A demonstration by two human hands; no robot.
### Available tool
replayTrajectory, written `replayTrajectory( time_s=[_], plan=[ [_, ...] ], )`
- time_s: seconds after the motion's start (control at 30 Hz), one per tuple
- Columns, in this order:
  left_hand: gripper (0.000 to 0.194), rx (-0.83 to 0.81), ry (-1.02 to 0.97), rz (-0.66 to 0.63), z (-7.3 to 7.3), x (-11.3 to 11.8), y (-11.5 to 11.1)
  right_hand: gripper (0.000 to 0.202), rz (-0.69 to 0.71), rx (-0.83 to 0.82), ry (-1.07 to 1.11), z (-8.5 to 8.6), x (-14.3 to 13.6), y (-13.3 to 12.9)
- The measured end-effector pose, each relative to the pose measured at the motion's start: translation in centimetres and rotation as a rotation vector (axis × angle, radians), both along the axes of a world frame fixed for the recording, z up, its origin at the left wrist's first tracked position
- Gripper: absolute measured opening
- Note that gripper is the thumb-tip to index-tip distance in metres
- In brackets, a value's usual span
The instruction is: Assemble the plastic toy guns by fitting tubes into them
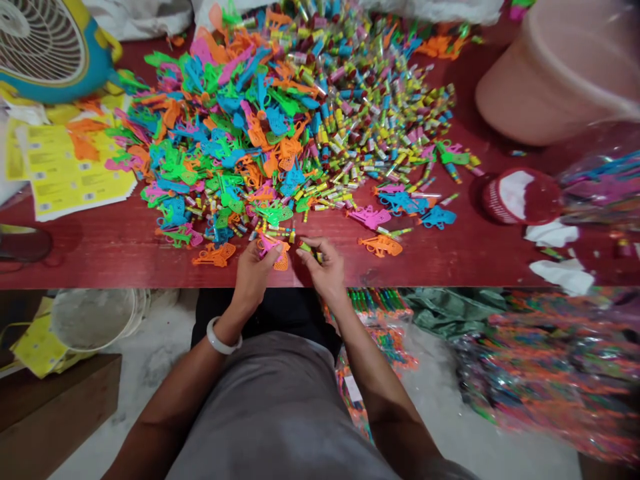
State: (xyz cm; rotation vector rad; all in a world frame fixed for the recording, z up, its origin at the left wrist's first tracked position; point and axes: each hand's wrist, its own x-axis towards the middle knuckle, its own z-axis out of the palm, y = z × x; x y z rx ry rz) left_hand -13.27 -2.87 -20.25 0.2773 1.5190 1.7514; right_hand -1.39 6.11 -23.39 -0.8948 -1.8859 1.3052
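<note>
My left hand (253,270), a pale bangle on its wrist, pinches a pink plastic toy (269,245) at the table's front edge. Under and beside it shows an orange toy (282,259). My right hand (324,265) is closed on a small yellow-green tube (305,247) between thumb and fingers, just right of the left hand. Behind both hands lies a large heap of toys (215,147) in pink, green, blue and orange. It runs into a heap of small wrapped tubes (370,120) on the right.
A fan (45,50) and yellow printed sheets (75,167) are at the left of the red table (450,260). On the right are a pink bucket (540,80), a red basket (545,198) and white scraps (563,275). Bagged toys (560,373) lie below.
</note>
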Motion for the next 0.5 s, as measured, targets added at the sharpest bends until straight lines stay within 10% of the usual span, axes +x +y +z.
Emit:
replayTrajectory(
  time_s=[0.5],
  plan=[
    [0.019,-0.102,0.201,0.02,-0.8,1.2,-0.6,0.012,0.13,0.108,-0.019,-0.3,0.0,-2.1]
  ],
)
